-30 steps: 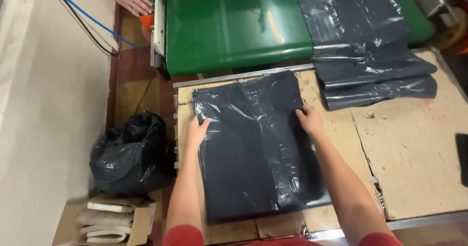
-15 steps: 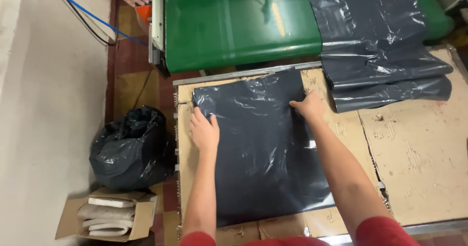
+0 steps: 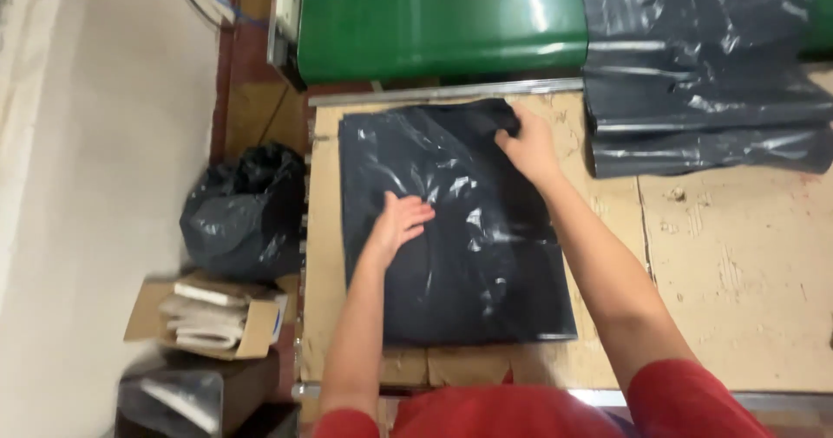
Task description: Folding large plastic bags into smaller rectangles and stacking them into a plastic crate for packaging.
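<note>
black plastic bag (image 3: 451,230) lies flat on the cardboard-covered table (image 3: 729,264), just in front of the green conveyor belt (image 3: 442,17). compared with half a second ago, the right hand (image 3: 528,143) has moved from the bag's right edge up to its far right corner and now pinches that corner, which is bunched and lifted slightly off the cardboard. the left hand (image 3: 397,223) has shifted from the left edge inward to the middle of the bag, where it lies palm down with fingers spread, pressing the plastic against the table. judgement: smoothing has given way to folding or turning back the corner, with the left hand serving as an anchor (the fold line itself is not yet visible). a stack of similar dark bags (image 3: 703,74) sits to the right, partly on the belt, apart from the working bag. on the floor to the left stand a filled black bin bag (image 3: 243,208) and an open cardboard box (image 3: 204,317) holding pale folded material. the camera has also swung left.
</note>
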